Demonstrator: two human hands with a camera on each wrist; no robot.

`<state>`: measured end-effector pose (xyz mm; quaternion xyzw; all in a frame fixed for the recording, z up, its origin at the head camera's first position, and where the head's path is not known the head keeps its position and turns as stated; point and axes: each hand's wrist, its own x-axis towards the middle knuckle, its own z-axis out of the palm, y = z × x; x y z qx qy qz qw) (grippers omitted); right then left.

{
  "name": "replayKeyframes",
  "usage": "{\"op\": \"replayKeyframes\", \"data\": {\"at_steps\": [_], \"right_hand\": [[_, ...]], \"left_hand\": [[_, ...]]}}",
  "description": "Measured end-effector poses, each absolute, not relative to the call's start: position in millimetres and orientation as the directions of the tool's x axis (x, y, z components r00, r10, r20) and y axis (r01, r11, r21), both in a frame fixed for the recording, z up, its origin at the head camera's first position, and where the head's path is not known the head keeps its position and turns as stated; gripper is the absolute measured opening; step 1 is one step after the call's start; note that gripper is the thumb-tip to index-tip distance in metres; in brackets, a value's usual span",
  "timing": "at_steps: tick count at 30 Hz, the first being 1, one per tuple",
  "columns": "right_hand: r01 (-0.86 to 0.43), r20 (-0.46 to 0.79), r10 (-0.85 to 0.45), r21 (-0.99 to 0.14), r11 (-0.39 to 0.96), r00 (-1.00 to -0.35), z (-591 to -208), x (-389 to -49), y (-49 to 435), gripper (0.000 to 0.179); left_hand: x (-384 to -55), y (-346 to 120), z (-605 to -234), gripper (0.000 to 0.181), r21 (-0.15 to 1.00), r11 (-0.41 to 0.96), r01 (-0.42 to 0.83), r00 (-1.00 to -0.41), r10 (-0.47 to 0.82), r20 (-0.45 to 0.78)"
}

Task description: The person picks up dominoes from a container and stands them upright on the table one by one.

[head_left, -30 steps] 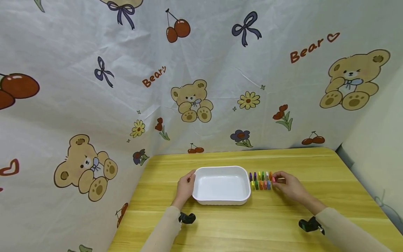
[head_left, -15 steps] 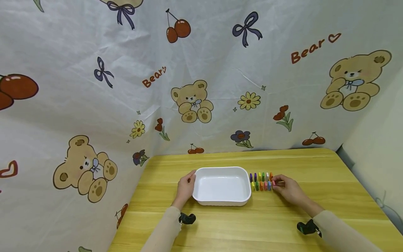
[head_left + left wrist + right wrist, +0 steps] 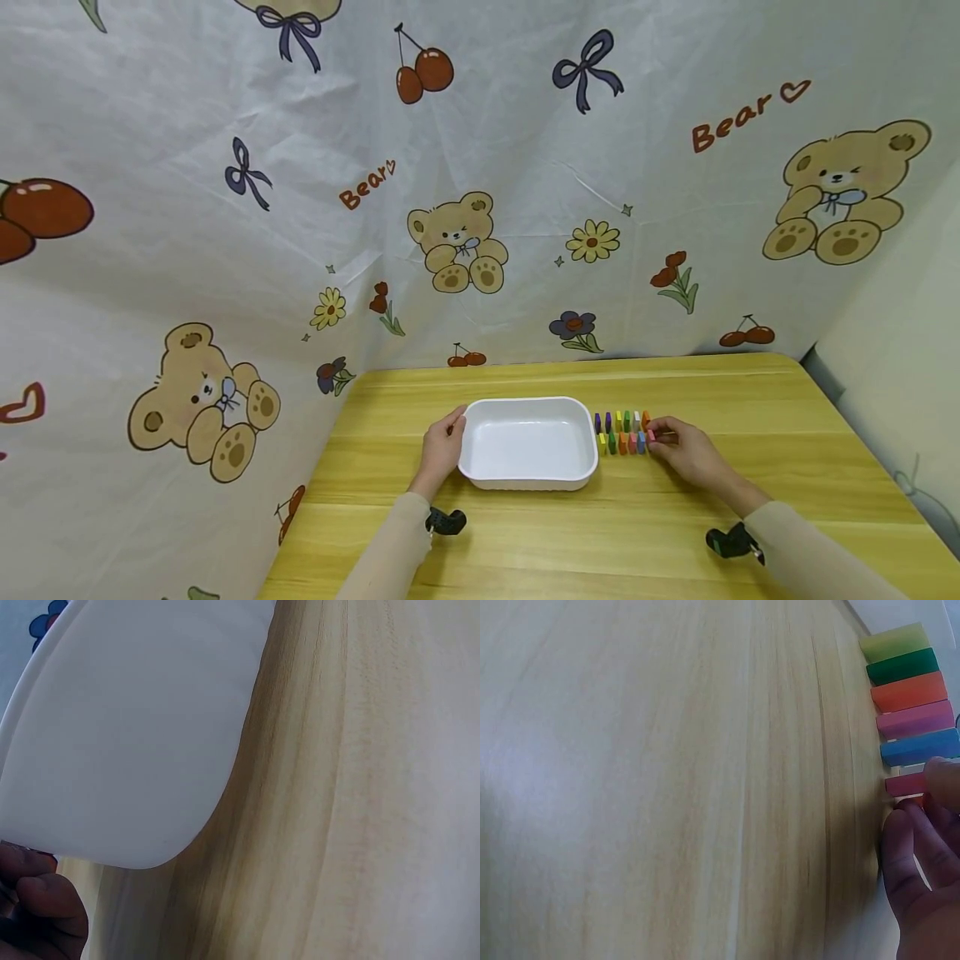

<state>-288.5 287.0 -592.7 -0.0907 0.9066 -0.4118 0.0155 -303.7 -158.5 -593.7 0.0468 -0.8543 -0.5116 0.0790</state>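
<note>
A white rectangular tray (image 3: 528, 446) sits on the table, and my left hand (image 3: 442, 446) grips its left rim. Close up in the left wrist view, the tray's white side (image 3: 142, 735) rises beside my curled fingers (image 3: 52, 900). My right hand (image 3: 690, 454) pinches a pink domino block (image 3: 906, 784) between thumb and fingers. This block stands upright at the right end of the front row, beside a blue domino (image 3: 919, 748). Farther along that row are a pink domino (image 3: 915, 720), an orange one (image 3: 909, 692), a green one (image 3: 902, 667) and a yellow one (image 3: 894, 643).
Behind the front row stands a second row of upright dominoes, including purple (image 3: 608, 421), yellow, green (image 3: 627, 420), white and orange (image 3: 647, 419). Both rows lie close to the tray's right side. A bear-print cloth (image 3: 517, 167) hangs behind the wooden table (image 3: 555, 542).
My right hand has brought the pink domino slightly down and left to the end of the front row, next to the blue one. The left hand and tray have stayed in place.
</note>
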Motion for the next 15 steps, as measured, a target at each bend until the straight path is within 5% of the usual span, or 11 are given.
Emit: {"op": "replayKeyframes", "data": {"at_steps": [15], "right_hand": [[-0.173, 0.069, -0.187, -0.76, 0.627, -0.98, -589.9, -281.6, 291.4, 0.036]], "left_hand": [[-302.5, -164.7, -595.2, 0.038, 0.908, 0.418, -0.01, -0.981, -0.182, 0.073]]}}
